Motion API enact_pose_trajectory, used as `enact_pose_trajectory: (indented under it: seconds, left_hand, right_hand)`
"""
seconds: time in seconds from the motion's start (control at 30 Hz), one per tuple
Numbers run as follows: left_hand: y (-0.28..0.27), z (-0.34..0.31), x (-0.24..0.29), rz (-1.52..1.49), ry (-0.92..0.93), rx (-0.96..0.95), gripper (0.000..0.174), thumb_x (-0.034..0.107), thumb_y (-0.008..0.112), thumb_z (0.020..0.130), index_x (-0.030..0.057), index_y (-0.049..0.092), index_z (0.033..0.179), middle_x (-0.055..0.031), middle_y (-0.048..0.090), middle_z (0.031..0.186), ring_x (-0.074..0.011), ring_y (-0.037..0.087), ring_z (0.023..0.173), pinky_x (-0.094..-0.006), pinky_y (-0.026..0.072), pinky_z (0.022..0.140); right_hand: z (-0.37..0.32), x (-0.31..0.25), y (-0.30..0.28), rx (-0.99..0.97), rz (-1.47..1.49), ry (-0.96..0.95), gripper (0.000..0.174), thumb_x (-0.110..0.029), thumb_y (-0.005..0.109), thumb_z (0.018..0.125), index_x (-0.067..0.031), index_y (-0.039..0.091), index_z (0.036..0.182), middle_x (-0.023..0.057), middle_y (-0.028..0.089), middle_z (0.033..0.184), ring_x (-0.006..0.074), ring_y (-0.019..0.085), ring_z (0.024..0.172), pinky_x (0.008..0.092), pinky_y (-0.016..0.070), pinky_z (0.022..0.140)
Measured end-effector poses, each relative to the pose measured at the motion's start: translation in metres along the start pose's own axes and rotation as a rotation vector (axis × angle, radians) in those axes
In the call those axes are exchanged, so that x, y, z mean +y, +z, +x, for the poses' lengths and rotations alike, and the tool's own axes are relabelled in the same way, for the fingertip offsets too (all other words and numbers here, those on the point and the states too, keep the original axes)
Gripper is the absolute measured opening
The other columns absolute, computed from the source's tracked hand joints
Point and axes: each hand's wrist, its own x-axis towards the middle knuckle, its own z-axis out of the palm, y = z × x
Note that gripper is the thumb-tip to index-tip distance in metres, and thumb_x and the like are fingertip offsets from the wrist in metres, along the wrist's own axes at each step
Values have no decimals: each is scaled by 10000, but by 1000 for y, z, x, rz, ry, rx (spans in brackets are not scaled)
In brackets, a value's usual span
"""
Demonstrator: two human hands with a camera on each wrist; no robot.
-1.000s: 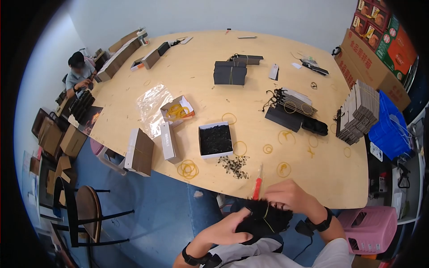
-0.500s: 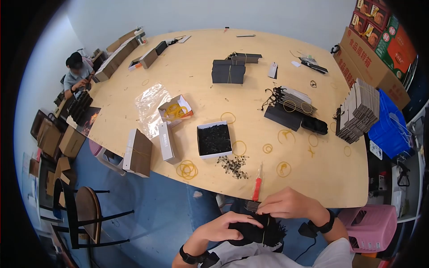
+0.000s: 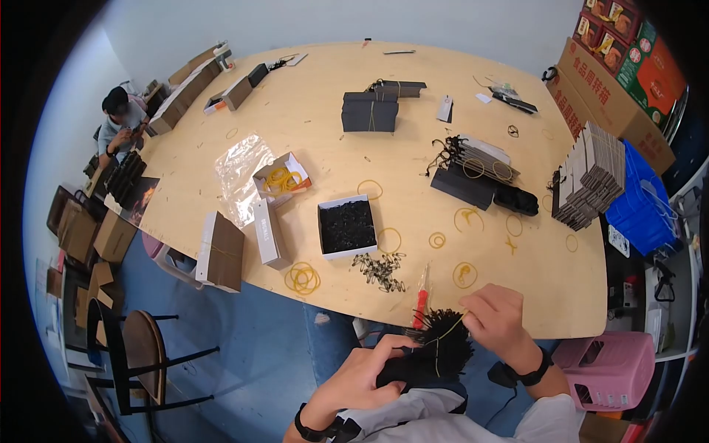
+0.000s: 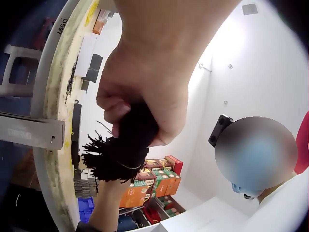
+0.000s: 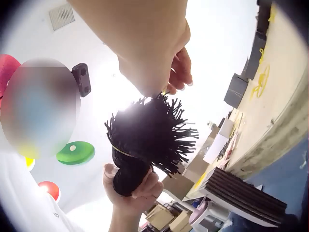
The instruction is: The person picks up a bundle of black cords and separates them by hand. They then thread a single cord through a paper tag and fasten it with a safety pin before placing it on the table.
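A bundle of black cords (image 3: 452,347) with a splayed, fringed end is held over the lap at the table's front edge. My left hand (image 3: 360,375) grips its smooth end; the left wrist view shows the fingers of that hand (image 4: 145,87) curled round the bundle (image 4: 118,154). A thin yellow rubber band (image 5: 123,152) circles the bundle near the fringe. My right hand (image 3: 496,321) pinches a stretched part of the band (image 3: 459,322) above and right of the bundle. In the right wrist view my right hand (image 5: 161,63) is over the fringe (image 5: 159,130).
On the table (image 3: 295,96) are a white box of black pieces (image 3: 347,225), a heap of small metal pins (image 3: 380,270), a red-handled tool (image 3: 421,306), loose yellow bands (image 3: 303,277) and grey card stacks (image 3: 591,177). Another person (image 3: 118,122) sits at the far left.
My right hand has moved up and right, drawing the band out from the bundle. The fringed end has turned upward, still in my left hand. The head view has shifted slightly.
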Motion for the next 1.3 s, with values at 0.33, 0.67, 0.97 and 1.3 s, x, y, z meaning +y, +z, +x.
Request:
enact_pose_trajectory:
  seconds: [0.33,0.67,0.97,1.3]
  left_hand:
    - [9,16,14,326,107,-329,518,155,643,629,43,628,1134,-144,653,817,-318,625,695,-374,498,619]
    - [5,9,0,294,190,124,587,164,631,633,75,586,1212,-92,614,714,-263,617,627,-346,483,557]
    - [16,14,8,555,228,163,601,166,623,644,41,562,1228,-56,535,654,-219,561,553,-333,443,504]
    - [21,8,7,540,158,205,594,146,617,656,24,543,1232,-74,550,684,-243,588,594,-362,485,543]
  right_hand:
    - [7,-2,5,-385,282,-95,163,-120,693,660,-101,641,813,32,579,714,213,577,605,337,458,520]
    - [-17,1,-10,65,-70,80,103,4,635,639,-64,633,716,60,569,632,227,560,533,333,439,487]
    - [-12,-7,-8,183,-79,202,109,45,596,664,-30,620,739,93,553,640,251,550,535,335,428,496]
    - [-12,14,-10,309,-182,353,119,68,552,719,-7,615,787,104,560,661,219,536,523,312,416,495]
